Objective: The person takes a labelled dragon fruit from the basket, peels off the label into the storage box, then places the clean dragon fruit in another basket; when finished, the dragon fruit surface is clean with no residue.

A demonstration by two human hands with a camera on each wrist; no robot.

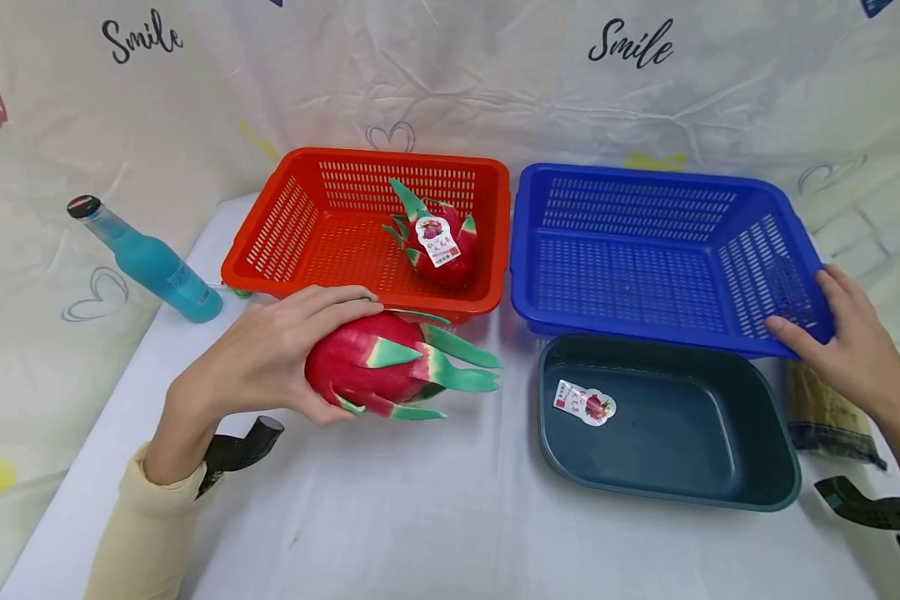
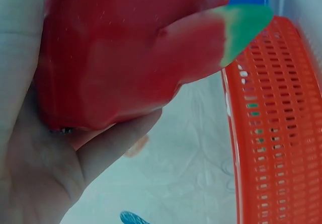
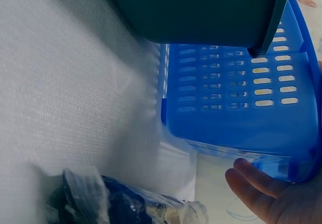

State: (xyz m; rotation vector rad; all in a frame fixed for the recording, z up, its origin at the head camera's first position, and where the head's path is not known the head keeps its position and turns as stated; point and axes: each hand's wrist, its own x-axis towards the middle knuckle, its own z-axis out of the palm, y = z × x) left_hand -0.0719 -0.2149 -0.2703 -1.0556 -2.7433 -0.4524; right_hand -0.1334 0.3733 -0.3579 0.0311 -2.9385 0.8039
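My left hand [image 1: 285, 346] grips a red dragon fruit [image 1: 378, 362] with green-tipped scales, fingers over its top and thumb below. It is held in front of the red basket [image 1: 270, 279]; in the left wrist view the fruit [image 2: 115, 53] fills much of the picture. Another dragon fruit [image 1: 450, 260], bearing a white label, lies inside that basket on the right. At the right end of the blue basket [image 1: 615, 267], my right hand [image 1: 851, 346] holds the corner rim, thumb over the front edge. Its fingers [image 3: 256, 183] show at the basket's outer side in the right wrist view.
A dark green tub [image 1: 645, 433] with a dragon fruit label [image 1: 585, 402] inside stands before the blue basket. A clear plastic packet [image 1: 828, 412] lies right of it. A bottle of blue drink [image 1: 157, 267] stands left of the red basket. A printed cloth hangs behind.
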